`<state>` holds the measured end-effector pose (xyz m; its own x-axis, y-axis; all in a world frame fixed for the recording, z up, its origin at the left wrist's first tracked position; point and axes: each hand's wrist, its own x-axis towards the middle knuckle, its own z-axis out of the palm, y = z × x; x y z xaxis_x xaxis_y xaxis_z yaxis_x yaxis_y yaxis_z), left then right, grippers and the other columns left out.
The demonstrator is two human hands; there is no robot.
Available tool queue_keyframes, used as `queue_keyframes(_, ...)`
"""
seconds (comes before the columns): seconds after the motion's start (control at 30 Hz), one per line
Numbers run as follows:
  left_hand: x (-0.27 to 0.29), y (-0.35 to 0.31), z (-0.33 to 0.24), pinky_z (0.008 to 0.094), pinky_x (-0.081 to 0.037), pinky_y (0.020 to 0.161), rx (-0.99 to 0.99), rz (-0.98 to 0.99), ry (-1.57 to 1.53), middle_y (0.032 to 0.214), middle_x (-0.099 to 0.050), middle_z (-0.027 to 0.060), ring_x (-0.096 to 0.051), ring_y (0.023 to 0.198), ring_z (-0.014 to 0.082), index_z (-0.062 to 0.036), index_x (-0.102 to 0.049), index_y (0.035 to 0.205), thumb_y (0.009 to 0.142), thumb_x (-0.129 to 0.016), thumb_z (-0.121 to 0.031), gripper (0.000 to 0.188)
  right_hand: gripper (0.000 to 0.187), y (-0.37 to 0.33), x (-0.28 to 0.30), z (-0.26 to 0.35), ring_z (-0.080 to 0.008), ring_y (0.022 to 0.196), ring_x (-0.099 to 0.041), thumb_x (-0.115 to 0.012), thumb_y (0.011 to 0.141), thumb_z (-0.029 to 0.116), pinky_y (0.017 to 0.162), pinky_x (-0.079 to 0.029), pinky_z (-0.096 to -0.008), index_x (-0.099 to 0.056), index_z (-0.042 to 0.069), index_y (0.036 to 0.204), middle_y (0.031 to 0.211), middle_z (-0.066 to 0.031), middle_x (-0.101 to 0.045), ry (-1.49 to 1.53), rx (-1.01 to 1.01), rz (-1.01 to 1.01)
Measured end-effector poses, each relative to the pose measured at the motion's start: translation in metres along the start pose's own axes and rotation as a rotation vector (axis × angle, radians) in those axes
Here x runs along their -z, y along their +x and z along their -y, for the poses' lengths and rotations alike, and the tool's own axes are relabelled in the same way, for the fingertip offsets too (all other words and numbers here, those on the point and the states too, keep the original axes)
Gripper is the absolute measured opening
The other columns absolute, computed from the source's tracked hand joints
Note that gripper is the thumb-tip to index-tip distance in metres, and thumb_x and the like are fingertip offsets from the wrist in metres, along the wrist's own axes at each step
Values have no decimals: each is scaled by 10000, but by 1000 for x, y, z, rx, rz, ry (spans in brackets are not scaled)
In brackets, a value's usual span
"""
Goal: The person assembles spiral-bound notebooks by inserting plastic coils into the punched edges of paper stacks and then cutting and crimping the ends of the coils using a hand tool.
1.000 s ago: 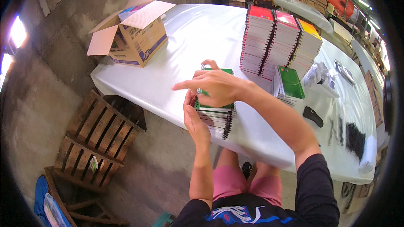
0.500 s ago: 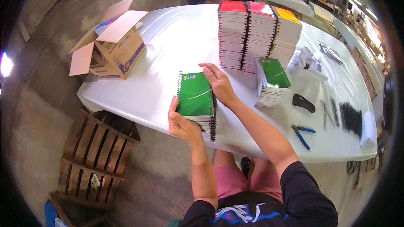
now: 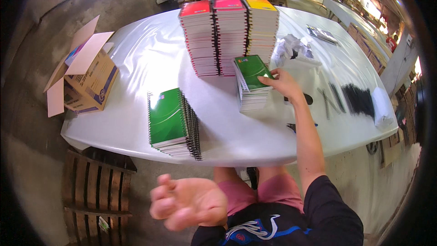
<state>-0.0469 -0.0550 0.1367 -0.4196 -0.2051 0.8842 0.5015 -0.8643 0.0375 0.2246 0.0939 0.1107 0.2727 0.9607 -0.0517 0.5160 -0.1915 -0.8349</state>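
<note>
Head view: the left hand [image 3: 191,204] has let go of the green stack [image 3: 172,123] and is hanging open, blurred, below the table [image 3: 136,59] edge. The right hand [image 3: 283,82] is now resting open-fingered on the small pile [image 3: 251,82], right of the stack, with bare tabletop between them.

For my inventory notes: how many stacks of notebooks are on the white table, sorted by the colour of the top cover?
Green: 2, the near stack and the stack touched by the right hand
Red: 1
Pink: 1
Yellow: 1
Total: 5 stacks
</note>
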Motion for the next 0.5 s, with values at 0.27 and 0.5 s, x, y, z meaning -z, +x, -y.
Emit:
queue_keyframes(0.27, -46, -42, -12, 416, -435, 886, 434, 620, 17, 1043, -502, 165, -523, 965, 275, -41, -549, 1052, 865, -560, -208, 251, 385, 18, 19, -1, -244, 813, -633, -776, 688, 265, 733, -473, -351, -668, -29, 911, 858, -133, -674, 47, 136, 118)
queue_keyframes(0.5, -95, -115, 33, 517, -291, 1022, 336, 1304, 460, 1327, -483, 91, -401, 1276, 289, -104, -509, 1283, 878, -589, -387, 500, 442, 17, 20, 4, -271, 971, -614, -786, 680, 258, 826, -458, -393, -641, 27, 1028, 984, -146, -651, -199, 205, -80)
